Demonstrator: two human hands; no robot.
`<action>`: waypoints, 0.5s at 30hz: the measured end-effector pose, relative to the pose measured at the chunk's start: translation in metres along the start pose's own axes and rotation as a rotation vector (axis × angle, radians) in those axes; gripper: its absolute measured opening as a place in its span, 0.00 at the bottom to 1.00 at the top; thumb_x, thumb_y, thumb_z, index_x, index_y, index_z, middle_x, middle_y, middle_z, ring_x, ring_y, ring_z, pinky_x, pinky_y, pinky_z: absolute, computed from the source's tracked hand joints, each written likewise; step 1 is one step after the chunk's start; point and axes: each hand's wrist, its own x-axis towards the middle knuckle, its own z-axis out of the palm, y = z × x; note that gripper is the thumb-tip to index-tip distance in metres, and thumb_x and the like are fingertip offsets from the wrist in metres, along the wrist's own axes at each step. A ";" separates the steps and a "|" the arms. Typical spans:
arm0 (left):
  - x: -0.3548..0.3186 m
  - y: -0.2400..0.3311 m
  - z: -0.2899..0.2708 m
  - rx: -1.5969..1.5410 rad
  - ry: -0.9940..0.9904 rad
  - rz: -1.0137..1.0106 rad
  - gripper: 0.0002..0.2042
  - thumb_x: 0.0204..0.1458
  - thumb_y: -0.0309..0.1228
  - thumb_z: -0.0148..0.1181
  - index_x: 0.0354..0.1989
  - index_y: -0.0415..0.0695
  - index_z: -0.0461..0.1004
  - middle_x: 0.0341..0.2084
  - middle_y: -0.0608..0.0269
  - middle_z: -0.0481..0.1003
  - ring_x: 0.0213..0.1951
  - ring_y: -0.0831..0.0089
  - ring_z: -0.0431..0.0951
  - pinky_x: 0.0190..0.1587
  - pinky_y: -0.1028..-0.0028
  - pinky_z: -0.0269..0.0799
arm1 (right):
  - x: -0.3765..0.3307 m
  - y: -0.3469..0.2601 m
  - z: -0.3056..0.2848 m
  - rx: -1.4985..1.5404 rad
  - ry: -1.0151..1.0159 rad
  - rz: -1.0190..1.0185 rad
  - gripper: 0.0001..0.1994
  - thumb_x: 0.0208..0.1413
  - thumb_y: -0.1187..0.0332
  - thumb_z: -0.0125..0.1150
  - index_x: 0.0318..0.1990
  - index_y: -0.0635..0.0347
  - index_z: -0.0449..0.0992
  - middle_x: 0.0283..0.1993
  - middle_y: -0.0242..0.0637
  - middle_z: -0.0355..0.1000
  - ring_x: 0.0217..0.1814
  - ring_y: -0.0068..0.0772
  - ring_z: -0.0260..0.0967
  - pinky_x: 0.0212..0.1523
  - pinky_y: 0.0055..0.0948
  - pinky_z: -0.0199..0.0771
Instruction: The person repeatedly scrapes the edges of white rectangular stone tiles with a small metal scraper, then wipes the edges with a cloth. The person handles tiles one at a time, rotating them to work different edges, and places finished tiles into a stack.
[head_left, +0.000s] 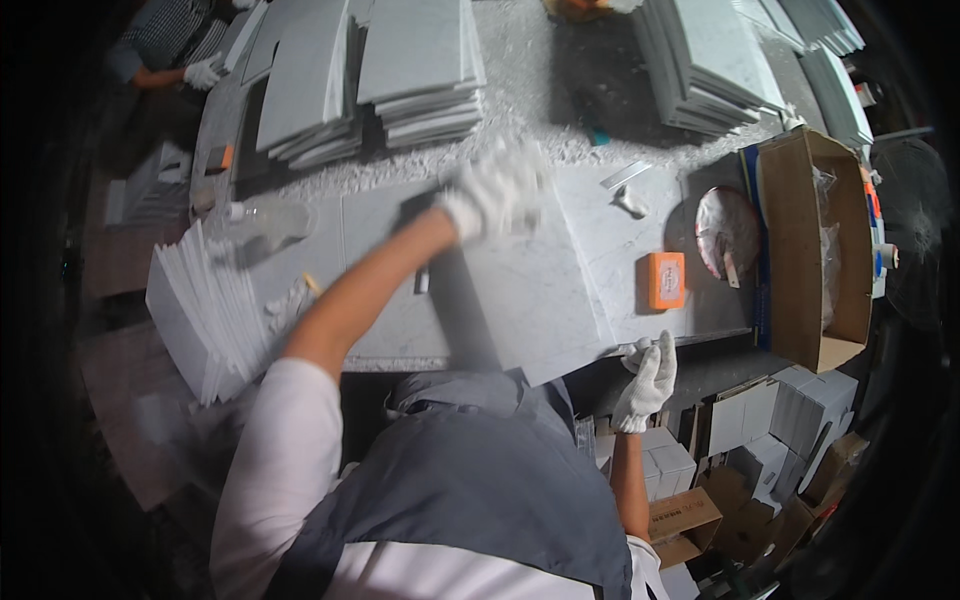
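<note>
Left hand (495, 192) blurred, grip: we can't tell; right hand (646, 385) empty, fingers parted. Tile (530, 305) overhangs surface (390, 330), may tip.

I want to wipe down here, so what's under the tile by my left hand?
Beside the tile, the pale work surface shows; the tile's near corner juts past the surface's near edge. Directly beneath is covered, so I can't tell.

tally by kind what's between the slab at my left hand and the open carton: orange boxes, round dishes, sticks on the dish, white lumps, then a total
orange box: 1
round dish: 1
stick: 1
white lump: 1
total: 4
</note>
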 end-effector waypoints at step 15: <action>-0.083 0.143 0.060 -0.026 0.453 0.188 0.26 0.60 0.53 0.46 0.57 0.51 0.76 0.60 0.53 0.72 0.65 0.55 0.67 0.72 0.50 0.49 | 0.043 -0.007 -0.026 -0.022 -0.206 0.019 0.21 0.70 0.68 0.54 0.66 0.69 0.67 0.41 0.33 0.78 0.35 0.21 0.76 0.36 0.21 0.80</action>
